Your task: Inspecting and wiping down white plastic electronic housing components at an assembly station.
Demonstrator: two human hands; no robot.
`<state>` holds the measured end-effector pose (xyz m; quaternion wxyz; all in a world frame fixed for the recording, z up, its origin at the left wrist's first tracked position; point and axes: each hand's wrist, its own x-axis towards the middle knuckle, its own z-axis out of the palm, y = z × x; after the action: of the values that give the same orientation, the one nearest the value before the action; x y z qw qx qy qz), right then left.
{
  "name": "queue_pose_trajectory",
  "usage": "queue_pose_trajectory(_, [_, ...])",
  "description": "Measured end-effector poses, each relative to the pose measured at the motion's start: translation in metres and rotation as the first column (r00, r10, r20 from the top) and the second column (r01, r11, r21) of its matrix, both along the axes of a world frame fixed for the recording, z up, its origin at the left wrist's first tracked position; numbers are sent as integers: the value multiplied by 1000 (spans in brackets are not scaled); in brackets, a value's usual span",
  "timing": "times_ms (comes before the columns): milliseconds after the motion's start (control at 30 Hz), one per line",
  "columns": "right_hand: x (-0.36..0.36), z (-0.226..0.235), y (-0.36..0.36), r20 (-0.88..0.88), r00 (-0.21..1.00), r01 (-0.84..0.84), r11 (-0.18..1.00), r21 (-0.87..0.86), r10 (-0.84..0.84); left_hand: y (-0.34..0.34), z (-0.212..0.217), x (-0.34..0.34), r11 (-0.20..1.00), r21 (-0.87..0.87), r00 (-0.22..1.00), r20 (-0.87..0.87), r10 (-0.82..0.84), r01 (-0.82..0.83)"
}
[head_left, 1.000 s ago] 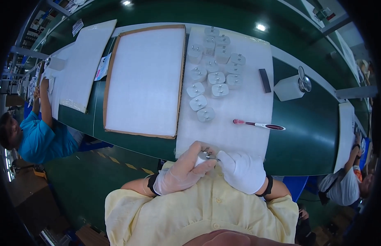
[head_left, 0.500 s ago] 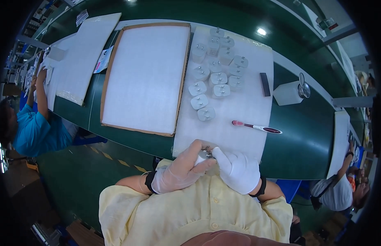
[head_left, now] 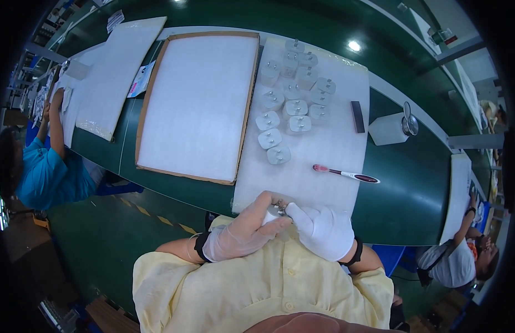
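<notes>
Close to my chest, my left hand (head_left: 254, 222), in a thin translucent glove, is closed around a white plug charger (head_left: 273, 215) whose metal prongs face up. My right hand (head_left: 324, 230), in a white glove, has its fingers bent together at the prongs; its fingertips are partly hidden. Beyond my hands, a toothbrush (head_left: 346, 173) with reddish bristles lies on the white foam sheet (head_left: 335, 144). Several more plug chargers (head_left: 278, 155) stand on that sheet, prongs upward.
Left of the foam sheet lies a shallow cardboard tray (head_left: 196, 105) with a white lining. A dark grey block (head_left: 358, 116) sits near the sheet's right edge, beside a white pump bottle (head_left: 387, 129) with a metal top. Co-workers sit at far left (head_left: 52, 172) and far right (head_left: 451, 261).
Both hands stay almost in place around the plug charger, with only a slight shift of the fingers. The view has moved a little.
</notes>
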<state>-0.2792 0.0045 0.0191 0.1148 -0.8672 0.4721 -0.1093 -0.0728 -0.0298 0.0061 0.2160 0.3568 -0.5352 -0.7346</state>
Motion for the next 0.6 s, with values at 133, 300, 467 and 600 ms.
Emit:
queue_pose_trajectory(133, [1,5,-1,-42,999,4,1000,16,-3,0,0,0,1000,-20,1000,15,-13,13])
queue_pose_trajectory(300, [5,1,2,-21,999,31,999,-44,-32,2,-4,-2,995,-102,999,30,16,-13])
queue_pose_trajectory(467, [6,-4,3,26,998,58,993,-102,-56,1,-4,-2,999,-45,1000,24,9,-8])
queue_pose_trajectory(600, [6,-3,2,31,998,50,994,-98,-47,1,-3,-2,999,-30,1000,17,20,-20])
